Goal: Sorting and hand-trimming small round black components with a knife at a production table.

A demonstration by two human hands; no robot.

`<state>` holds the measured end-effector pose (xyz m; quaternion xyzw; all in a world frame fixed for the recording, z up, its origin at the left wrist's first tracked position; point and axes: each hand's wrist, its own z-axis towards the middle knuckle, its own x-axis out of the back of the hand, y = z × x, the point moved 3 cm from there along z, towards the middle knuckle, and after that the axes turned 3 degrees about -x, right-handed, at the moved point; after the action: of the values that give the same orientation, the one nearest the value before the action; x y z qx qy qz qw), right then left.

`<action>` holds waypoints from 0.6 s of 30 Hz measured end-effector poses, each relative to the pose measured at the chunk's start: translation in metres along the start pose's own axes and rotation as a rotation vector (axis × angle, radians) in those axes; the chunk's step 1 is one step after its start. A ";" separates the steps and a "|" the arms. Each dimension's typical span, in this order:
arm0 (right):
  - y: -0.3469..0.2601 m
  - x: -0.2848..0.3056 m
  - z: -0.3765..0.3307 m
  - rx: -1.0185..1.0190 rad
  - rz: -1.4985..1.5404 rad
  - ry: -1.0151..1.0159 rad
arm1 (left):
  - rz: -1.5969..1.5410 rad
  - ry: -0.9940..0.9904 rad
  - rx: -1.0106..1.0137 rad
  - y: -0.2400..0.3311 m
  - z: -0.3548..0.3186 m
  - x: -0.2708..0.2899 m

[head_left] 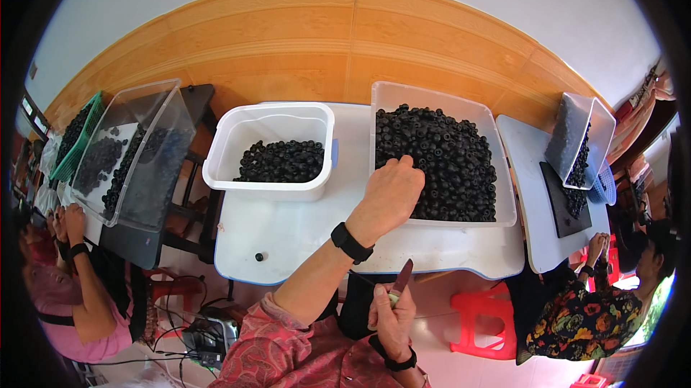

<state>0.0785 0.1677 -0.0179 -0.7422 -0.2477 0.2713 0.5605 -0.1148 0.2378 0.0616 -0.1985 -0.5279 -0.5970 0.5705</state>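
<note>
Clear bin (pixel 504 172) heaped with black rings (pixel 446 158), left hand (pixel 392 194) inside

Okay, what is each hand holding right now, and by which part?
The right hand grips a small knife by its handle, blade pointing up. The left hand reaches into the dark round pieces; whether it grips one cannot be told.

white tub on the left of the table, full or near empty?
Partly filled: the white tub holds a shallow layer of dark round pieces, with bare wall above.
</note>
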 end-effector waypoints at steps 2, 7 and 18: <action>0.001 0.001 0.000 -0.002 -0.014 0.010 | -0.022 -0.011 -0.016 -0.002 0.000 0.003; 0.006 0.001 0.001 0.019 -0.019 -0.011 | 0.060 -0.092 -0.037 0.002 -0.002 0.006; 0.003 -0.002 -0.001 0.007 -0.030 0.011 | -0.417 0.312 -0.087 -0.002 -0.012 0.020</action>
<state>0.0780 0.1649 -0.0205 -0.7379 -0.2548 0.2595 0.5686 -0.1180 0.2181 0.0731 -0.0152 -0.4369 -0.7471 0.5007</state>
